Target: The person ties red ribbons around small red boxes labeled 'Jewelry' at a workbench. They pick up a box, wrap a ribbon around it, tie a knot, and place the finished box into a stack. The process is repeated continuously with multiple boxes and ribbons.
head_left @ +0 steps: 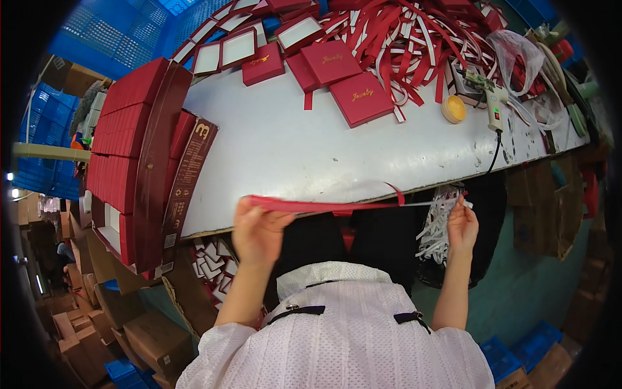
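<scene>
A long red strip [324, 207] is stretched level across the table's near edge. My left hand [258, 230] is closed on its left end. Near the right, the strip's red end curls upward, and a thin white strip [421, 204] runs from it to my right hand [462, 227]. The fingers of my right hand pinch the end of that white strip. Beside the right hand hangs a bunch of curled white strips [435, 228], over a black bag below the table edge.
A carton of red boxes [123, 136] stands at the table's left. Red lidded boxes [361, 98], open box halves [240, 50] and a heap of red-and-white strips [414, 39] lie at the back. A glue gun [494, 110] and a round yellow tin [453, 109] sit far right.
</scene>
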A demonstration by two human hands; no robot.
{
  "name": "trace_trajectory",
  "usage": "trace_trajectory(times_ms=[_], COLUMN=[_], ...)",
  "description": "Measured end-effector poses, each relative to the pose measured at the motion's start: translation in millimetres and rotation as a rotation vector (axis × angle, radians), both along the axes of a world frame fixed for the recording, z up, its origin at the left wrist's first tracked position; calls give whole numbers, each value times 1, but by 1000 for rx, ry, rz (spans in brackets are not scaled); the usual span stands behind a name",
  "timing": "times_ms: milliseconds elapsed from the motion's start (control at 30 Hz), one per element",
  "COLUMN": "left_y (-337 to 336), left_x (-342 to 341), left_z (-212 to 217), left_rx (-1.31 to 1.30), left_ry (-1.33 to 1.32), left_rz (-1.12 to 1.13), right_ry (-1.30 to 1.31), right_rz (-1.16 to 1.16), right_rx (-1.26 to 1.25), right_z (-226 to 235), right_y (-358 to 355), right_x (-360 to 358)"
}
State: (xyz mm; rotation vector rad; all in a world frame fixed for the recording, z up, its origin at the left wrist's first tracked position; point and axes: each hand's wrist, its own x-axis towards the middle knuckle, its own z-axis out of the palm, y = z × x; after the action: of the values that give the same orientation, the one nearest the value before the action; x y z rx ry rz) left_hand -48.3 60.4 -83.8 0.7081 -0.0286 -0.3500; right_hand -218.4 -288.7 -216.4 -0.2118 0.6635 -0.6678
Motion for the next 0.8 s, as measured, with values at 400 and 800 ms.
trace_trajectory(times_ms=[400,800], left_y=[0,-101], left_x=[-6,24], left_z=[65,29], left_rx=[184,491], left_ry=[-170,-935], left_rz=[-177,-553], right_ry=[1221,344], right_rz=[407,240], right_rx=[-1653,-1618], right_z=[52,174], right_y=[11,117], right_x=[-3,54])
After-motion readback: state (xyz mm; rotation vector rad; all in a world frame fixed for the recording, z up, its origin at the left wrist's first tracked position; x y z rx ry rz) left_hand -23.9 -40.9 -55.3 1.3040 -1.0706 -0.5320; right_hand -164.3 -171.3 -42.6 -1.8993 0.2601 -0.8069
